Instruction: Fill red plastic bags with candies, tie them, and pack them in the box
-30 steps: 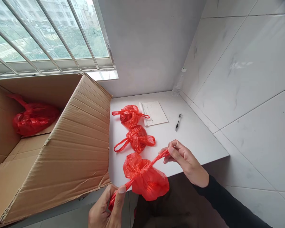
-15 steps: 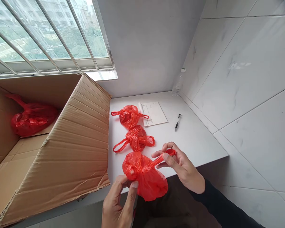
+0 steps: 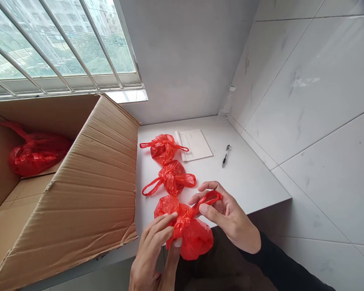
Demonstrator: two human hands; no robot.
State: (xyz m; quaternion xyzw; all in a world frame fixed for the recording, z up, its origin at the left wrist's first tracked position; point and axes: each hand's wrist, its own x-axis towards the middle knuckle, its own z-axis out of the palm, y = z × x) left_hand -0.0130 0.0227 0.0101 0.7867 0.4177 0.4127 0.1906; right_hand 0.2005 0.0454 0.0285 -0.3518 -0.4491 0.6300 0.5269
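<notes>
A: What's nearest the camera?

B: The left hand (image 3: 157,246), fingers pinched closed on the crumpled neck of the nearest red bag (image 3: 191,232). That bag sits at the front edge of the white desk (image 3: 248,178), its lower part bulging over the edge.

A: And the other hand?

B: The right hand (image 3: 227,214) is just beside it, thumb and fingers closed on the bag's handle loop (image 3: 208,201), which runs taut from the knot up into that grip. A black sleeve (image 3: 285,264) covers the forearm.

A: What lies past them?

B: A second tied red bag (image 3: 172,180) lies just beyond the first, its loops spread to both sides. A third red bag (image 3: 162,147) is farther back, one loop touching a sheet of paper (image 3: 197,143). A black pen (image 3: 225,157) lies apart to the right of the paper.

A: Anything crowding the work?

B: A large cardboard box (image 3: 87,190) takes up the left; its flap leans out next to the row of bags. Inside it lies a fourth red bag (image 3: 33,149).

A: And at the back?

B: A clear plastic bottle (image 3: 226,107) stands in the far corner against the tiled wall (image 3: 315,101), and a barred window (image 3: 57,44) runs above the box.
</notes>
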